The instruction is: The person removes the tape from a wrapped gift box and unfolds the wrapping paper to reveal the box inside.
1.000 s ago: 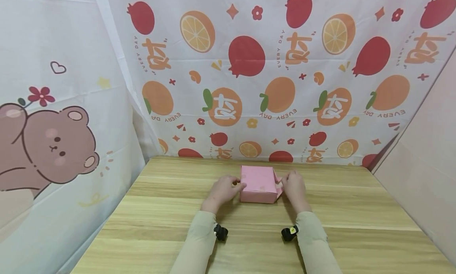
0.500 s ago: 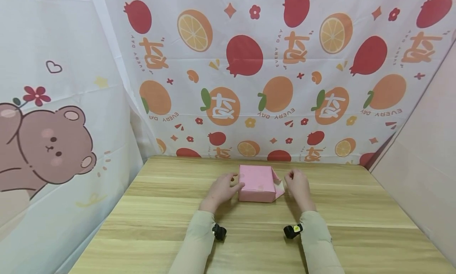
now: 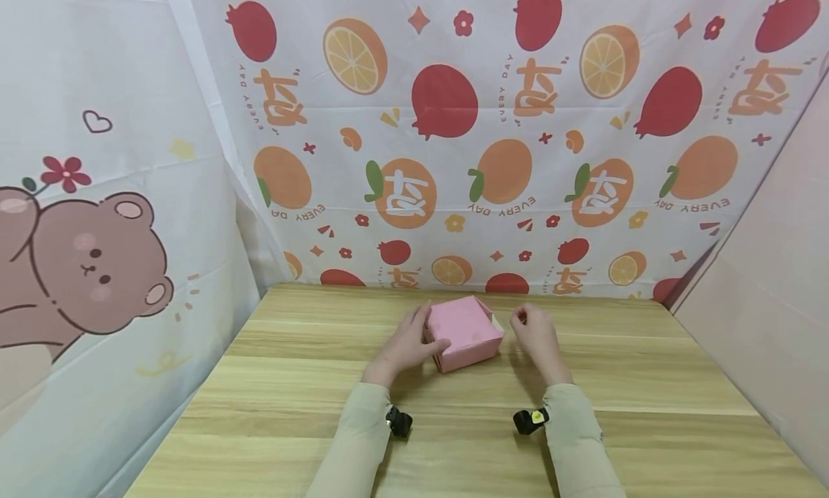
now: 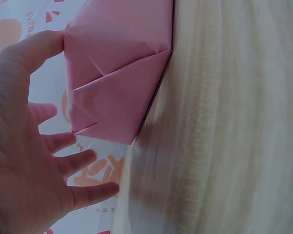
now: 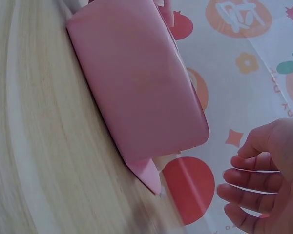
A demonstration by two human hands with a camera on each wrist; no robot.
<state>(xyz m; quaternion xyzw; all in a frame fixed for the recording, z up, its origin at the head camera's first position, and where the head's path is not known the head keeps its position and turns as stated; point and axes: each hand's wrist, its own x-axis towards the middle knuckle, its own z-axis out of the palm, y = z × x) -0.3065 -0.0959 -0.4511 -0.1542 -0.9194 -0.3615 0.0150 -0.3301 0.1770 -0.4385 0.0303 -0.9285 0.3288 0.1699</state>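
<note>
A box wrapped in pink paper lies on the wooden table, turned at an angle. Its left end is folded into flaps, while loose paper sticks out at the right end. At the left end is my left hand, its thumb touching a corner of the box and its fingers spread beside it. Whether the left fingertips touch the far corner, I cannot tell. My right hand hovers just right of the box, apart from it, with loosely bent fingers that hold nothing in the right wrist view.
The wooden table extends around the box. Behind it hangs a white cloth with printed fruit, and a bear-print cloth hangs on the left. A pale panel stands on the right.
The box has turned so its right side swings away from me, with my left hand against its left end. My right hand has let go of the paper at the right end and drawn back.
</note>
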